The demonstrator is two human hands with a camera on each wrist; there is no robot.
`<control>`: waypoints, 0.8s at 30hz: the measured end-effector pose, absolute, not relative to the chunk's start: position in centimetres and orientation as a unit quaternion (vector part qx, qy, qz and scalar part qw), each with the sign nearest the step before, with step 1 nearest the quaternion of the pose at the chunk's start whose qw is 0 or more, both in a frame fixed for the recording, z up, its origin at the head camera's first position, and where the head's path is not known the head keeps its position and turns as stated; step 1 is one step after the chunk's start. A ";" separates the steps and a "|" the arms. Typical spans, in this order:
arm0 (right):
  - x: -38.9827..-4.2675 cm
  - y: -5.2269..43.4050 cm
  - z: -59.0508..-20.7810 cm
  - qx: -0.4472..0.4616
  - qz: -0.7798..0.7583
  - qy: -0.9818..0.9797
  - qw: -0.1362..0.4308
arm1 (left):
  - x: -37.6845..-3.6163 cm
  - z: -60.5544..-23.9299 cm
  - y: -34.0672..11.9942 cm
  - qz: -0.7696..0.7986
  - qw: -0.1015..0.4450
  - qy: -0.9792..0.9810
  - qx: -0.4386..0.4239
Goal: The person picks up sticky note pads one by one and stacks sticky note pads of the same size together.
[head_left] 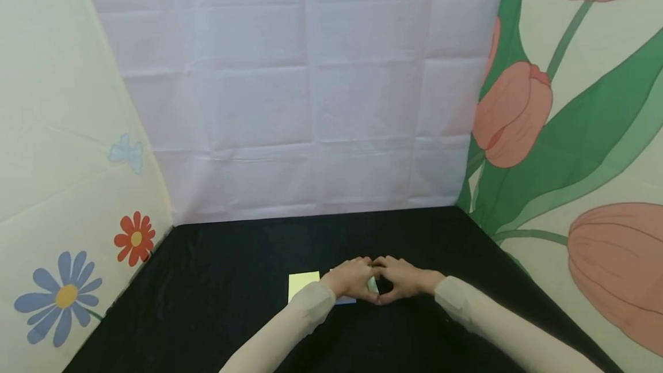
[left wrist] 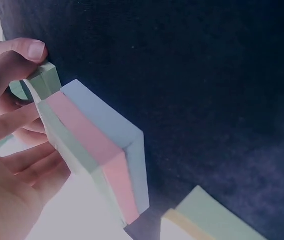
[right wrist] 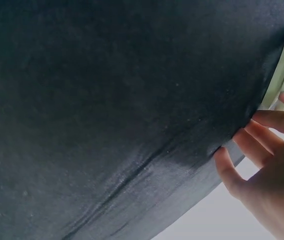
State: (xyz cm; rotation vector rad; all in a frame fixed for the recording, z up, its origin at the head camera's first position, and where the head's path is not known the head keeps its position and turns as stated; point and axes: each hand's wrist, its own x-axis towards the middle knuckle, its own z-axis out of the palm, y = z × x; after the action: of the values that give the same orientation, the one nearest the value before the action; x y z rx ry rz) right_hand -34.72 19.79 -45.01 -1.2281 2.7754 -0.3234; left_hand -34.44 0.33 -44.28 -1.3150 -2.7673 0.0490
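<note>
Head view has both hands meeting in the middle of the black tablecloth (head_left: 223,281), fingertips touching each other over a small pale green folded paper (head_left: 372,285). Left hand (head_left: 351,278) and right hand (head_left: 402,278) are both curled around it, and it looks like they're pinching it between thumbs and fingers, though the piece is mostly covered so only a sliver shows between the two hands. Just to the left of the left hand there's a yellow sticky pad (head_left: 303,284) lying flat on the cloth, and a bit of a bluish pad edge (head_left: 346,300) peeks out right under the left wrist. Left wrist view is way clearer: the left thumb presses on top of the green folded paper (left wrist: 44,80), pinching it, while the other fingers (left wrist: 29,162) curl loosely underneath. Right next to it, touching or near enough, is a stack of sticky notes (left wrist: 99,150) in layers of pale green, pink and blue, and another pad with green over yellow (left wrist: 207,217) sits at the bottom edge. Right wrist view mostly shows dark cloth, with the right hand (right wrist: 267,175) at the edge, fingers bent, and a strip of the pale green paper (right wrist: 280,80) against the fingertips. Floral sheets (head_left: 570,131) and a white sheet (head_left: 311,85) wall in the table.
</note>
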 end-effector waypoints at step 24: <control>-34.8 19.7 -44.7 -0.399 -0.095 0.910 0.067 | -34.6 -44.8 0.1 0.014 0.020 -0.904 -0.426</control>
State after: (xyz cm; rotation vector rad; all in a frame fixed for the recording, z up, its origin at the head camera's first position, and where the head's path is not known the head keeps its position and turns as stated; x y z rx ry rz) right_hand -34.75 19.71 -44.75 -1.2026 2.7418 -0.2878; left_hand -34.59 0.12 -44.80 -1.3215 -2.8051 0.0433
